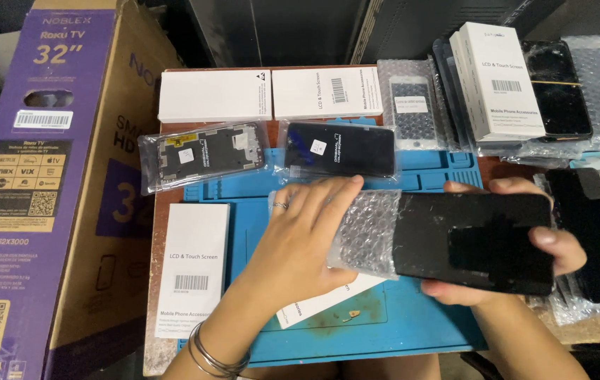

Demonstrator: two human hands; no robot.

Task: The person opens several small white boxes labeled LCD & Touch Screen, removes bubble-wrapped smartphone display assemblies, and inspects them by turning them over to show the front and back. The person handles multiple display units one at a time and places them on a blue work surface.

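Phone screen point(479, 239), black and glossy, held flat above the blue work mat point(412, 317), one end still inside a bubble-wrap sleeve point(367, 236). Left hand point(300, 236), ring on one finger and thin bangles at the wrist, in closed grip on the sleeve, fingers laid over its top. Right hand point(553, 246) in closed grip on the bare end of the screen, thumb on the edge, fingers beneath. Mat lies on a brown table point(156, 211). Clear bags behind the hands: one holding a screen assembly point(205, 151) with its back showing, one holding a dark screen point(339, 149); a third bubble bag with a white-framed screen point(411, 105) further back. White flat boxes point(215, 95), closed, contents not visible: two along the far edge, one at the near left, one partly under the left hand, a stack at the far right. More dark screens in wrap at the right edge. Large purple television carton point(26, 176) standing at the left of the table.
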